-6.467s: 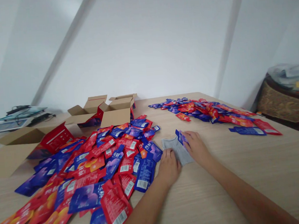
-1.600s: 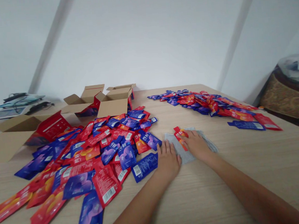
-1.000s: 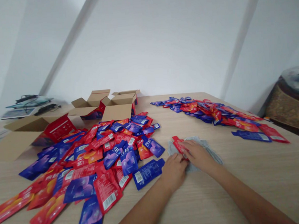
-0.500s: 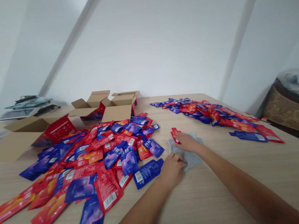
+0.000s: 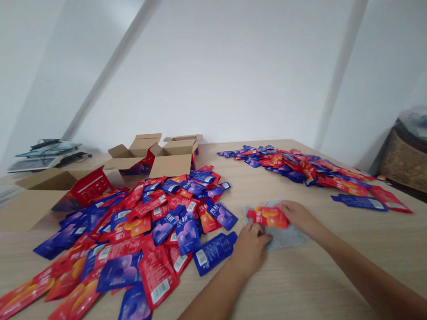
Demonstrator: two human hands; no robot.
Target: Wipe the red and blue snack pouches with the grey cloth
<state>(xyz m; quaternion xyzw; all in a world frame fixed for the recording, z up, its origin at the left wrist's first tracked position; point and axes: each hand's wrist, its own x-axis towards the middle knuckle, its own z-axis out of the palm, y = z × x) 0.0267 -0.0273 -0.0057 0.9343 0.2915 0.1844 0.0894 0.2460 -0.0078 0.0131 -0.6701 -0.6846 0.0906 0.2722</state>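
A red and orange pouch with a narrow neck at its left end lies over a grey cloth, its printed face up. My right hand grips the pouch's right end, the fingertips partly behind it. At the cloth's left edge, my left hand is curled with its thumb and fingers on the cloth, close to the pouch's neck. Just left of that hand a blue pouch lies back side up. A large heap of red and blue pouches spreads over the table's left side.
Open cardboard boxes stand behind the heap. Another pile of pouches stretches along the table's far right, with a blue pouch at its near end. Papers and flat items are stacked at the back left. A patterned chair stands at right.
The red pouch has turned from barcode side to its orange printed face. My right hand has moved right, from flat over the pouch to gripping its right end. The left hand stays at the cloth.
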